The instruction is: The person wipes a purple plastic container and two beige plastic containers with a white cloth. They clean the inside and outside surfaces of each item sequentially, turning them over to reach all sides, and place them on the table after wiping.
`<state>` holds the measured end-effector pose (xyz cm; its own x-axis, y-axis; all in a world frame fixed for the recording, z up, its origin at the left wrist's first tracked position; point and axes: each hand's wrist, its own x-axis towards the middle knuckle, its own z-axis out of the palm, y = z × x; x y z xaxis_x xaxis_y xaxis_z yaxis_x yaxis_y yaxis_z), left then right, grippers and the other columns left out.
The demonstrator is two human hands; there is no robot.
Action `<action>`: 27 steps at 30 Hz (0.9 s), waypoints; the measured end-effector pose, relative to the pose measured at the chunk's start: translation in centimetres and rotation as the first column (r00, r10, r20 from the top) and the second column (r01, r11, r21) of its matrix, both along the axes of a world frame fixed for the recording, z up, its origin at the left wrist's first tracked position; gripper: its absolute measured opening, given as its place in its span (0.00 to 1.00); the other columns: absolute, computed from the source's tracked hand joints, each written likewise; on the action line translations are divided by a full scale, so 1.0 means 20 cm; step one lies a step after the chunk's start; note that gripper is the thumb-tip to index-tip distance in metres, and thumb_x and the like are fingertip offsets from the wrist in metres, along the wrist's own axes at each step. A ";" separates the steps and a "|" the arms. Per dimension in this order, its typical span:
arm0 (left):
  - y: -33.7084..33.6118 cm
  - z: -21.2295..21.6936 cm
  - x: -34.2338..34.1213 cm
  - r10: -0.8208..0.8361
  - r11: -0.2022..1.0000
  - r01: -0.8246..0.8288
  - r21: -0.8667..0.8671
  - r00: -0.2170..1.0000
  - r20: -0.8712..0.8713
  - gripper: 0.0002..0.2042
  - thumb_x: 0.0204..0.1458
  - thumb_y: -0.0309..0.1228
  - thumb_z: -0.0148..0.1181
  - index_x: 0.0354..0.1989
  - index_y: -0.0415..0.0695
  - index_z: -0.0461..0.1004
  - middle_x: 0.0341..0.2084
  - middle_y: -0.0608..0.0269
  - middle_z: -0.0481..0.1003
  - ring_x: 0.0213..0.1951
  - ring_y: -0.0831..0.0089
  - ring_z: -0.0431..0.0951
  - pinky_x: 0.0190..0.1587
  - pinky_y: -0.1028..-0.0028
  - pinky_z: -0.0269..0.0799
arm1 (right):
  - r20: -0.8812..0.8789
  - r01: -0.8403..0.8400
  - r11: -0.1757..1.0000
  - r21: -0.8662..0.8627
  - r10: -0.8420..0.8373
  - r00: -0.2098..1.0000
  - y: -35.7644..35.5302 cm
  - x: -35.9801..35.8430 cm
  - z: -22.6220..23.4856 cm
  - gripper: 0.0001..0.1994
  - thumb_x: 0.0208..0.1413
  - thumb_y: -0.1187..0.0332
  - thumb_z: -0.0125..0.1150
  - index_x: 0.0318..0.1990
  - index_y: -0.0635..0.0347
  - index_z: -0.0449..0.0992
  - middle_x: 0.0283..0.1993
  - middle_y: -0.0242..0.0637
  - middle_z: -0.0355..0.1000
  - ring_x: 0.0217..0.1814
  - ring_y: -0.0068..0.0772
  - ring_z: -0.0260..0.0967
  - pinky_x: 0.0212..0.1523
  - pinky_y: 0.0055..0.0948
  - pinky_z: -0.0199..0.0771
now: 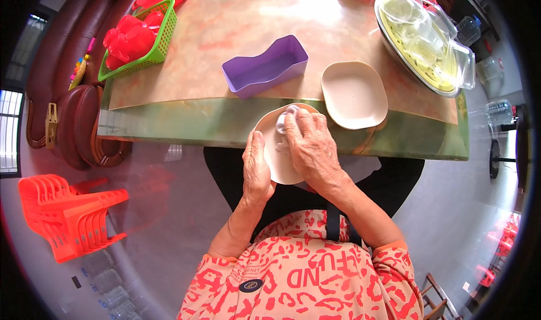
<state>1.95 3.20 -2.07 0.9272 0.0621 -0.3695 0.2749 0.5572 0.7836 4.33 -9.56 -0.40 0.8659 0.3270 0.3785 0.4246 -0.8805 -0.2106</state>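
**A cream plate wiped at the table's edge**

A marbled table (225,32) with a pinkish top and a green border fills the upper half of the view, standing on a pale glossy floor; dark brown chairs (84,122) are drawn up along its left side and a stack of orange plastic stools (70,215) sits on the floor below them.

The person sits at the near edge. The left hand (256,170) grips the left rim of a cream plate (282,165), thumb on the face and fingers curled behind it, holding it tilted over the lap and against the table's border. The right hand (313,148) lies flat on the plate's face, fingers pressing a small white cloth (286,117) against its upper part.

Just beyond on the tabletop, an empty purple plastic bin (265,66) with wavy sides stands open. To its right, near the held plate, a second cream plate (354,93) of rounded-square shape lies on the table, nothing in it. At the far left a green lattice basket (163,41) holds red plastic cups (129,38). At the far right a large round tray (414,66) with a yellow-green liner carries clear plastic containers (428,32), apparently empty.
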 end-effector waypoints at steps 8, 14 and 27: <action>0.00 0.01 -0.01 -0.024 0.998 0.023 -0.054 1.000 -0.010 0.25 0.68 0.48 0.33 0.58 0.40 0.64 0.50 0.59 0.71 0.53 0.70 0.72 0.57 0.69 0.69 | -0.021 -0.286 0.892 0.350 0.313 0.950 0.05 -0.03 0.00 0.19 0.46 0.70 0.60 0.48 0.63 0.73 0.53 0.39 0.66 0.54 0.47 0.64 0.47 0.41 0.73; 0.03 -0.01 0.00 -0.003 0.999 0.001 -0.043 0.999 -0.032 0.25 0.66 0.49 0.38 0.52 0.37 0.68 0.45 0.58 0.74 0.45 0.70 0.77 0.47 0.71 0.75 | -0.232 -0.469 0.780 0.415 0.589 0.774 -0.08 -0.08 0.09 0.19 0.44 0.75 0.62 0.48 0.58 0.75 0.52 0.37 0.68 0.53 0.47 0.65 0.51 0.39 0.72; -0.02 -0.03 -0.01 0.005 0.998 -0.011 0.060 0.995 0.095 0.18 0.62 0.24 0.47 0.60 0.36 0.62 0.50 0.57 0.72 0.49 0.73 0.73 0.53 0.73 0.70 | -0.066 -0.166 0.979 0.120 0.175 0.982 -0.12 -0.07 0.08 0.23 0.42 0.75 0.60 0.50 0.70 0.71 0.50 0.42 0.67 0.51 0.43 0.64 0.51 0.34 0.74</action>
<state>1.75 2.73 -2.58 0.9571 0.0895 -0.2756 0.1938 0.5096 0.8383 2.89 -11.94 1.22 0.8287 0.4309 0.3573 0.5454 -0.7650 -0.3426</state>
